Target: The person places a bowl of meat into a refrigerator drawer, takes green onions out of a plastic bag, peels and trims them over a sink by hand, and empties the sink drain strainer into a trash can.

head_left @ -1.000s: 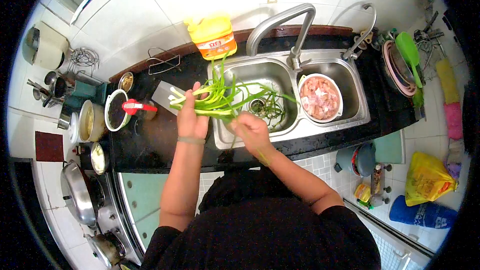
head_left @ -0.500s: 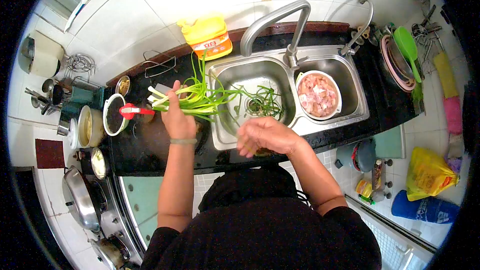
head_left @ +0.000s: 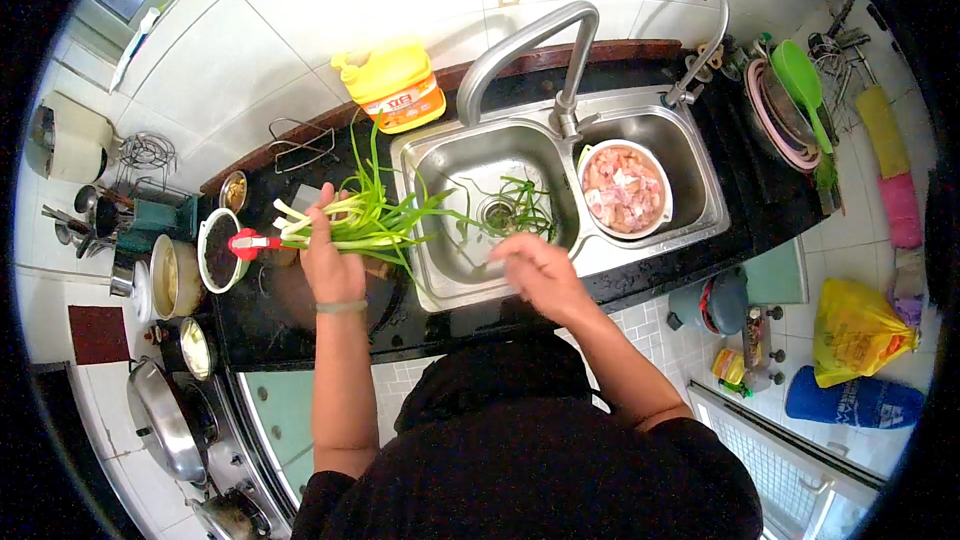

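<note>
My left hand point(head_left: 333, 270) is closed around a bunch of scallions point(head_left: 385, 220), with the white ends to the left and the green leaves reaching over the sink's left rim. Over the front of the left sink basin point(head_left: 455, 250), my right hand point(head_left: 545, 280) has loosely bent fingers pointing left. Nothing plainly shows in it, though the fingertips are slightly blurred. Loose scallion leaves point(head_left: 530, 210) lie around the drain in that basin. Left of my left hand, a red-handled tool point(head_left: 250, 244) rests by a white-rimmed bowl point(head_left: 218, 275) with dark contents.
A white bowl of cut raw meat point(head_left: 625, 190) stands in the right basin. The faucet point(head_left: 575, 70) arches over the left one. Behind the scallions is a yellow jug point(head_left: 395, 85). Pots point(head_left: 175, 275) stand at left; stacked basins point(head_left: 775, 115) at right.
My right hand has turned, its fingers now lifted and pointing left over the basin. My left hand still grips the scallions. The whole view has shifted slightly.
</note>
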A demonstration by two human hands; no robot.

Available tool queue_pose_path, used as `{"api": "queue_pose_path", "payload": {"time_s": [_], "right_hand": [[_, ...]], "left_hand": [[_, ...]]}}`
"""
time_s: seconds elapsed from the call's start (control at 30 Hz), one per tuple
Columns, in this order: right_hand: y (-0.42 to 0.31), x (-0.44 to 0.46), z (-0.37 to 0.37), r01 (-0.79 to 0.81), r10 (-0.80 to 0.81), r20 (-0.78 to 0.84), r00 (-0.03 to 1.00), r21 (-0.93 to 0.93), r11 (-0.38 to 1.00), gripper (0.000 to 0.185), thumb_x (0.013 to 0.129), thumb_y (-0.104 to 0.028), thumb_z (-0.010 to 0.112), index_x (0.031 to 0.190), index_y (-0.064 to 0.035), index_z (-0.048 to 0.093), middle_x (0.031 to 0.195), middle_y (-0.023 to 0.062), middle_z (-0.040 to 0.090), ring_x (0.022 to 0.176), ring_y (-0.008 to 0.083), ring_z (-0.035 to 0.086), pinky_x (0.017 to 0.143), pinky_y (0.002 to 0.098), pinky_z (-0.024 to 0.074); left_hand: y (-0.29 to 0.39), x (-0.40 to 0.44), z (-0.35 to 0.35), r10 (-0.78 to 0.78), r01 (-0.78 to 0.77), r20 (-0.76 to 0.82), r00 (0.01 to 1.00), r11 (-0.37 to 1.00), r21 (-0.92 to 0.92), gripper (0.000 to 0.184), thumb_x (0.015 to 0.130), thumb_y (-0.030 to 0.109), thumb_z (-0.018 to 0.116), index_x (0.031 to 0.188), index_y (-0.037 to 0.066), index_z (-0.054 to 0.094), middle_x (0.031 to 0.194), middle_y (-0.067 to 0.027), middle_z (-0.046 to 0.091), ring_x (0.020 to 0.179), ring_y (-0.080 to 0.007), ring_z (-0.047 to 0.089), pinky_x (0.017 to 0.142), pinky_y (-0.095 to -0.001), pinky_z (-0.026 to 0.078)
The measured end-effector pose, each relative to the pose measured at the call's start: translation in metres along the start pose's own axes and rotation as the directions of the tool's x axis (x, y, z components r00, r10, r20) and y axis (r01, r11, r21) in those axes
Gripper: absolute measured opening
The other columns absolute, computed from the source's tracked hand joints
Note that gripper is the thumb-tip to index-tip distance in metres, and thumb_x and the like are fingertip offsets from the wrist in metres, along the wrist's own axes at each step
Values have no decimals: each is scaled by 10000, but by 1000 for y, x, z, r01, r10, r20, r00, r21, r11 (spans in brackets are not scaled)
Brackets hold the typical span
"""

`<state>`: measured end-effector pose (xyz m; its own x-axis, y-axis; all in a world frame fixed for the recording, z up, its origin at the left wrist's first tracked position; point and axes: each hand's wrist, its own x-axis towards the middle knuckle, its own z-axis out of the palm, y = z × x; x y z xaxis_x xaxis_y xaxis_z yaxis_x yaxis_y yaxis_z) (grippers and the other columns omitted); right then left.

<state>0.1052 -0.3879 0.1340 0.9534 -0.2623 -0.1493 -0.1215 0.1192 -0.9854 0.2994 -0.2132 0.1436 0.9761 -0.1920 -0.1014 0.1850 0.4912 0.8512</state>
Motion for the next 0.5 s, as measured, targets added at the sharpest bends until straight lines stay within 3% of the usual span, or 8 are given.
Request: {"api": "queue_pose_path", "payload": {"time_s": [0.07,0.13,0.17,0.27,0.33,0.4,0.47,0.5], "right_hand": [[-2,-4,-7,110,-95,-294,951,36,993,137,845,-83,506,957,-32,564,743,14,559,654,115,500,633,247,425],[5,6,-14,133,-126,-318,940,3,991,206,840,-75,521,1037,-20,540,819,59,584,703,140,542,656,263,446],[9,14,-14,249,-303,-293,907,-206,946,236,844,-86,527,1070,-19,532,869,78,591,718,137,559,657,264,456],[3,12,-9,254,-287,-146,947,-209,944,324,847,-129,541,1149,-16,502,988,132,596,749,169,605,677,302,484],[-3,8,-5,-14,21,114,993,-65,998,349,845,-159,543,1161,-19,496,955,127,606,753,199,605,688,337,483],[2,5,-3,-23,29,139,990,-48,999,278,826,-126,529,1089,-37,543,886,124,619,730,240,611,681,359,480],[17,7,-2,423,-389,166,906,-338,841,204,802,-70,501,989,-55,579,805,121,615,705,266,604,660,344,476],[10,5,-2,413,-384,154,911,-323,851,190,763,-28,488,923,-59,586,784,133,606,725,308,588,669,341,471]], "left_hand": [[-2,4,-9,12,-11,47,999,1000,-22,341,927,230,446,1165,-15,430,1290,-150,434,1141,-274,454,960,-427,392],[-1,4,-6,1,1,51,999,1000,-29,341,925,231,450,1161,-12,422,1295,-153,429,1149,-279,448,966,-432,386],[0,4,-4,-6,8,54,999,999,-36,341,923,233,455,1158,-10,413,1300,-155,424,1157,-283,442,972,-437,381],[2,3,0,-29,35,93,995,997,-62,333,918,239,462,1140,-5,414,1306,-157,418,1164,-288,433,980,-443,370],[5,3,0,-32,38,114,993,998,-56,301,913,254,471,1103,22,441,1312,-149,415,1166,-287,430,983,-446,363],[8,8,-7,-73,85,148,986,993,-76,282,906,270,481,1085,53,460,1318,-129,415,1170,-271,429,983,-442,359],[8,11,-16,-99,113,158,982,990,-84,278,900,290,488,1076,77,470,1317,-112,421,1172,-253,429,983,-436,358],[9,11,-16,-119,137,177,977,986,-92,268,900,292,486,1071,86,475,1314,-108,426,1168,-248,432,983,-437,358]]}}
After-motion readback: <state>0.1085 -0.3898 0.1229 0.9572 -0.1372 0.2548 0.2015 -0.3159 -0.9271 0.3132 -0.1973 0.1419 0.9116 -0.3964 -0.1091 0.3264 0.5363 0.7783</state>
